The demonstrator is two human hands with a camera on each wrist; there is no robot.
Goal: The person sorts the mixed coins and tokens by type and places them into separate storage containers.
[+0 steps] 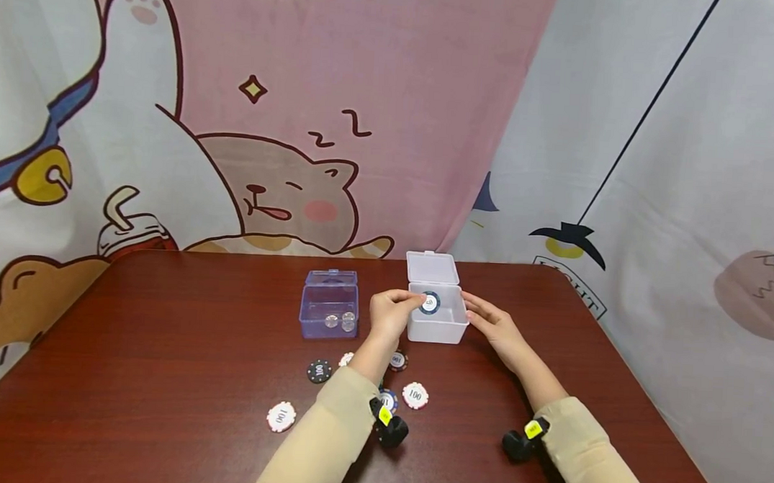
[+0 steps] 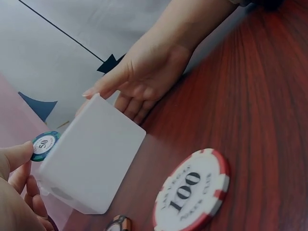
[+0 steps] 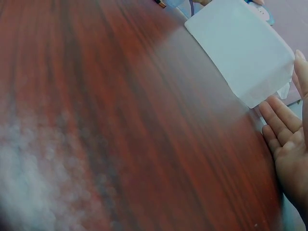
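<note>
Between thumb and fingertips, my left hand (image 1: 390, 314) pinches a poker chip (image 1: 430, 303) with a dark blue-green rim. The left wrist view shows a 50 on its white centre. The chip is held upright at the mouth of a white translucent box (image 1: 436, 334), whose lid (image 1: 433, 268) stands raised at the back. On the box's right side rests my right hand (image 1: 498, 330), fingers extended along the wall and thumb by the rim. In the left wrist view, a red-and-white 100 chip (image 2: 191, 191) lies on the table in front of the box.
Left of the white box, a purple translucent box (image 1: 312, 327) stands with its lid up and a few clear discs (image 1: 348, 322) inside. Several chips lie on the table nearer me, including a black one (image 1: 319, 371), a white one (image 1: 281, 416) and a blue one (image 1: 389, 401).
</note>
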